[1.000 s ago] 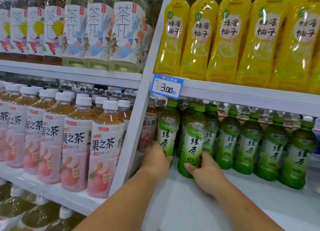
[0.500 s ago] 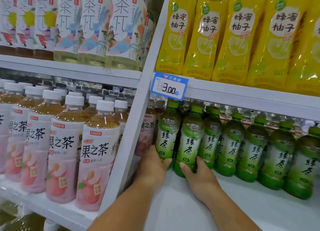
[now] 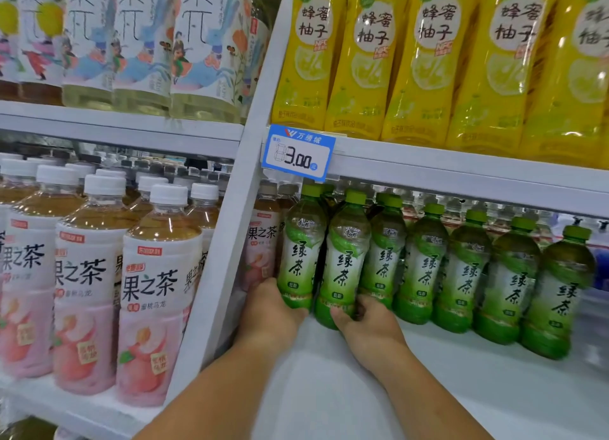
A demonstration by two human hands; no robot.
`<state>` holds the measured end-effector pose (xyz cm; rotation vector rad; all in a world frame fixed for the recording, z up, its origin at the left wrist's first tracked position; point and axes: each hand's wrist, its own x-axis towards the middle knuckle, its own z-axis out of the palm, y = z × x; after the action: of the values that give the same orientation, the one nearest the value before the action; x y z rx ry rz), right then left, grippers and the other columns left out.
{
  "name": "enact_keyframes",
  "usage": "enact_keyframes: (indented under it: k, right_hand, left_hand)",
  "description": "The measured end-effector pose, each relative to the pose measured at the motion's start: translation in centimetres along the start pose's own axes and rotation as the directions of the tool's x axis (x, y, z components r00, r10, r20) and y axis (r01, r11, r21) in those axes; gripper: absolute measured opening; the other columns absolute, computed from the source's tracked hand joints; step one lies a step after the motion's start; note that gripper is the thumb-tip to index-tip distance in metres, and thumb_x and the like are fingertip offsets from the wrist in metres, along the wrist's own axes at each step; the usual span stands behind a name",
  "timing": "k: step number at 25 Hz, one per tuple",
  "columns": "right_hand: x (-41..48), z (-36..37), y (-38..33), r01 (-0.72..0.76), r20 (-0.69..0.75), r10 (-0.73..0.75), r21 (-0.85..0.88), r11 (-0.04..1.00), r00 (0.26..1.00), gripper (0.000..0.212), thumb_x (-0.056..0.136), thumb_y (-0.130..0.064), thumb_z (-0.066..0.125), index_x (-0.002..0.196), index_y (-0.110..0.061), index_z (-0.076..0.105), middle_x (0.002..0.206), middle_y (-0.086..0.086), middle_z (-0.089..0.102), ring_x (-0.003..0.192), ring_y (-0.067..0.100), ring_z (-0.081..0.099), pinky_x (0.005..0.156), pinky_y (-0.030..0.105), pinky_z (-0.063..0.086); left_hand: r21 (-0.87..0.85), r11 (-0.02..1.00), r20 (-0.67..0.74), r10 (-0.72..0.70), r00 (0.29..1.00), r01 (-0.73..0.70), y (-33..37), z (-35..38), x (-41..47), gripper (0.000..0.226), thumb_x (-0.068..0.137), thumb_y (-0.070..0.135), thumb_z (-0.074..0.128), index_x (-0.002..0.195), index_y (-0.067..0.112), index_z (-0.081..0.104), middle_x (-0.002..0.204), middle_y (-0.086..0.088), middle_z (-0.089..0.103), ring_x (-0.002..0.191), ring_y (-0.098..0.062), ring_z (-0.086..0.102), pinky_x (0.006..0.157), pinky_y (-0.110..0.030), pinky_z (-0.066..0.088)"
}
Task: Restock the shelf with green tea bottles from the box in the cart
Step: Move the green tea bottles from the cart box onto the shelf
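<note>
Shelf (image 3: pixel 329 390) holds a row of full, capped green tea bottles (image 3: pixel 468 274). Left hand (image 3: pixel 270 311) grips base of leftmost bottle (image 3: pixel 301 251); right hand (image 3: pixel 369 327) wraps base of next bottle (image 3: pixel 346 265), just beside it.

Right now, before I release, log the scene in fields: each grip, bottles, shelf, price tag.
left grip: holds base of leftmost green tea bottle
right grip: holds base of second green tea bottle
row: more green tea bottles stand to the right
left neighbour: peach tea bottle
shelf: white, carries the row
price tag: 3.00, on edge above
</note>
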<state>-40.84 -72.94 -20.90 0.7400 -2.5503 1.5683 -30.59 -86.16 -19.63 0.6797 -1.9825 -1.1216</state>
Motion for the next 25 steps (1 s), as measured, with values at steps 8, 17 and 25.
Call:
enact_keyframes:
  k: [8, 17, 25]
  right_hand:
    - [-0.1, -0.2, 0.0, 0.012, -0.002, -0.012, 0.012, 1.0, 1.0, 0.027, 0.083, -0.039, 0.076, 0.107, -0.027, 0.071, 0.097, -0.015, 0.073, 0.093, 0.01, 0.067, 0.089, 0.033, 0.054]
    - [-1.4, -0.9, -1.5, -0.003, -0.022, 0.005, 0.064, 0.998, 1.0, 0.037, 0.089, -0.032, 0.072, 0.122, -0.022, 0.061, 0.101, -0.013, 0.063, 0.094, 0.007, 0.061, 0.078, 0.022, 0.046]
    - [-6.7, -3.9, -4.7, -0.199, 0.083, 0.19, 0.12, 0.973, 0.978, 0.048, 0.092, -0.047, 0.062, 0.128, -0.016, 0.059, 0.1, 0.0, 0.061, 0.082, 0.017, 0.056, 0.062, 0.028, 0.042]
  left_hand:
    - [-0.018, 1.0, 0.008, 0.01, 1.0, -0.01, 0.1, -0.1, 0.0, 0.021, 0.073, 0.017, 0.087, 0.076, 0.024, 0.067, 0.088, 0.002, 0.076, 0.083, -0.019, 0.071, 0.077, -0.028, 0.055]
    - [0.013, 1.0, 0.043, -0.003, 0.999, 0.002, 0.9, -0.8, -1.2, 0.02, 0.081, 0.023, 0.076, 0.097, 0.022, 0.063, 0.097, 0.0, 0.07, 0.091, -0.025, 0.065, 0.077, -0.031, 0.049]
    - [-0.047, 0.999, 0.188, 0.0, 0.982, 0.009, 1.6, -4.1, -5.8, 0.021, 0.096, 0.034, 0.057, 0.1, 0.017, 0.069, 0.097, 0.003, 0.074, 0.092, -0.02, 0.065, 0.082, -0.031, 0.05]
